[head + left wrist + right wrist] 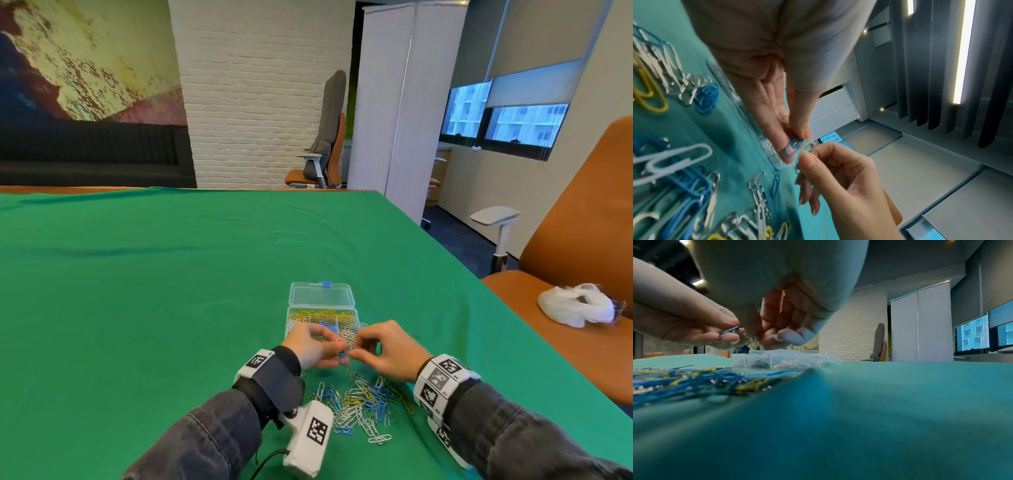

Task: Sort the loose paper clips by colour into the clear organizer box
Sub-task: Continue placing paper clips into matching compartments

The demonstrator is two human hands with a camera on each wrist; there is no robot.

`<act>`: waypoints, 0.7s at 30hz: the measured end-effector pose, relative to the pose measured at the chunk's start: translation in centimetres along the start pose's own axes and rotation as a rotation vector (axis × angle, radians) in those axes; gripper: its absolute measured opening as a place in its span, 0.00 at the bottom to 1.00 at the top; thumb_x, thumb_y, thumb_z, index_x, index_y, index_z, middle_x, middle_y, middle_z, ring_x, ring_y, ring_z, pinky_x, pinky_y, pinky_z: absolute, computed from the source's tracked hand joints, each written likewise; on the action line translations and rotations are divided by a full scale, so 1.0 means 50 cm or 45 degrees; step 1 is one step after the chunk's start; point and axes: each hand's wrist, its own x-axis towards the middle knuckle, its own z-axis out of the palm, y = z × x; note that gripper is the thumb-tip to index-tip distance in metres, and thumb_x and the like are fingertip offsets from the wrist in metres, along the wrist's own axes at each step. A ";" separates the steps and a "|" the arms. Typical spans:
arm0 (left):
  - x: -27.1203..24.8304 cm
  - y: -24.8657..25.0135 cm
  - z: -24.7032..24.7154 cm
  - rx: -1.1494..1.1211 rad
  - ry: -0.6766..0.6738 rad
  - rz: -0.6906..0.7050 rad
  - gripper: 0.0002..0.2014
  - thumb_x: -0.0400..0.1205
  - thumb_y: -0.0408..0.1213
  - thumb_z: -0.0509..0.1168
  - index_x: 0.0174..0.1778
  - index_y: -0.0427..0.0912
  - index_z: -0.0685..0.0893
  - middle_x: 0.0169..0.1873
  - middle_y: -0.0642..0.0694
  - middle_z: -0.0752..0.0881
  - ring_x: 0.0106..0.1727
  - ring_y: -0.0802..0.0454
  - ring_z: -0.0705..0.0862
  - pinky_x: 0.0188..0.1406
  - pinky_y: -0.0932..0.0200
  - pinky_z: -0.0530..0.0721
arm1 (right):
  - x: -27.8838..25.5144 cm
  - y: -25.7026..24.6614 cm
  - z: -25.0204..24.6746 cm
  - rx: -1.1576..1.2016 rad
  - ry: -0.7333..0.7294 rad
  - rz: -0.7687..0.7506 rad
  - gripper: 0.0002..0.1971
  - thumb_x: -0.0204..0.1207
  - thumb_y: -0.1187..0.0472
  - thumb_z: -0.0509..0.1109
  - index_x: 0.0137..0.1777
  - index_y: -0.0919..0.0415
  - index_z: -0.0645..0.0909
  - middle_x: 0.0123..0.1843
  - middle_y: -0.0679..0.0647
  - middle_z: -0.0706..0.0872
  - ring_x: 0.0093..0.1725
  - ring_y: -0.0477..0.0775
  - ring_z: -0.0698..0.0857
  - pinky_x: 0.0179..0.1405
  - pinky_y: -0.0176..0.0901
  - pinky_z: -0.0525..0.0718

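The clear organizer box [356,317] stands open on the green cloth, with yellow, blue and silver clips in its compartments. Just in front of it my two hands meet above the cloth. My left hand [337,351] pinches a blue paper clip [793,147] between thumb and forefinger. My right hand [358,349] pinches a silver paper clip [808,145] that touches the blue one. The loose pile of paper clips [363,404] in blue, yellow, white and silver lies between my wrists. In the right wrist view the blue clip [730,331] shows in the left hand [729,335], beside the right hand [764,337].
The box's clear lid [322,296] is folded back on the far side. The green cloth [171,291] spreads wide to the left and beyond the box. An orange chair [565,274] with a white bag [579,305] stands off the table's right edge.
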 end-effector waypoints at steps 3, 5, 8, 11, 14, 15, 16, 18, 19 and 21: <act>0.001 0.003 -0.011 -0.034 -0.017 -0.039 0.05 0.76 0.23 0.72 0.40 0.31 0.81 0.33 0.37 0.89 0.32 0.48 0.90 0.35 0.61 0.89 | 0.001 0.002 0.001 -0.036 0.025 0.007 0.11 0.77 0.54 0.70 0.36 0.58 0.82 0.31 0.49 0.83 0.31 0.46 0.79 0.37 0.43 0.82; 0.001 0.006 -0.018 -0.028 -0.030 -0.053 0.05 0.76 0.22 0.72 0.40 0.31 0.82 0.34 0.37 0.89 0.33 0.48 0.90 0.37 0.60 0.90 | 0.001 0.005 0.001 -0.054 0.036 0.023 0.11 0.78 0.53 0.69 0.35 0.55 0.79 0.30 0.48 0.82 0.32 0.48 0.79 0.37 0.46 0.82; 0.000 0.016 -0.032 -0.026 -0.032 -0.046 0.05 0.76 0.22 0.71 0.40 0.31 0.81 0.32 0.38 0.89 0.33 0.49 0.90 0.34 0.62 0.89 | 0.000 0.005 0.000 -0.081 0.017 0.043 0.11 0.79 0.53 0.69 0.35 0.51 0.76 0.31 0.46 0.80 0.33 0.49 0.80 0.38 0.45 0.82; 0.004 0.028 -0.057 -0.065 0.027 0.004 0.05 0.77 0.20 0.69 0.44 0.32 0.83 0.34 0.37 0.89 0.33 0.47 0.90 0.37 0.58 0.91 | -0.001 0.004 0.000 -0.109 -0.006 0.063 0.11 0.80 0.53 0.68 0.35 0.49 0.75 0.32 0.46 0.80 0.34 0.49 0.81 0.39 0.44 0.83; 0.010 0.039 -0.078 -0.036 0.050 0.040 0.09 0.78 0.20 0.68 0.49 0.37 0.86 0.37 0.38 0.89 0.33 0.48 0.90 0.42 0.57 0.90 | 0.001 0.004 0.000 -0.121 -0.030 0.087 0.10 0.80 0.53 0.67 0.37 0.51 0.76 0.34 0.48 0.82 0.35 0.49 0.82 0.40 0.41 0.83; 0.013 0.044 -0.080 -0.019 0.046 0.047 0.09 0.79 0.20 0.68 0.49 0.36 0.87 0.38 0.39 0.89 0.33 0.48 0.90 0.42 0.58 0.90 | 0.001 0.004 0.000 -0.127 -0.041 0.092 0.10 0.80 0.53 0.67 0.37 0.51 0.77 0.34 0.49 0.83 0.36 0.49 0.82 0.40 0.41 0.83; 0.016 0.051 -0.081 0.007 0.043 0.062 0.07 0.79 0.21 0.68 0.48 0.36 0.87 0.38 0.39 0.89 0.33 0.49 0.90 0.42 0.59 0.90 | 0.002 0.004 0.001 -0.135 -0.052 0.095 0.10 0.80 0.53 0.67 0.38 0.52 0.77 0.35 0.50 0.83 0.35 0.49 0.82 0.40 0.39 0.83; 0.031 0.065 -0.081 0.114 0.071 0.110 0.05 0.80 0.23 0.68 0.47 0.33 0.87 0.38 0.39 0.89 0.31 0.52 0.90 0.40 0.62 0.90 | 0.001 0.003 0.002 -0.144 -0.064 0.098 0.10 0.80 0.53 0.67 0.38 0.52 0.78 0.35 0.50 0.84 0.34 0.48 0.80 0.39 0.37 0.81; 0.041 0.071 -0.080 0.173 0.092 0.135 0.03 0.80 0.24 0.68 0.47 0.33 0.87 0.38 0.38 0.88 0.31 0.53 0.90 0.38 0.63 0.90 | 0.001 0.004 0.002 -0.149 -0.062 0.096 0.10 0.80 0.53 0.67 0.38 0.52 0.77 0.34 0.50 0.83 0.34 0.46 0.79 0.38 0.35 0.80; 0.063 0.081 -0.079 0.249 0.127 0.154 0.01 0.80 0.25 0.69 0.45 0.33 0.85 0.41 0.35 0.87 0.29 0.53 0.89 0.37 0.63 0.90 | 0.001 0.005 0.002 -0.150 -0.050 0.095 0.10 0.80 0.53 0.68 0.38 0.52 0.78 0.34 0.48 0.82 0.33 0.43 0.77 0.37 0.32 0.78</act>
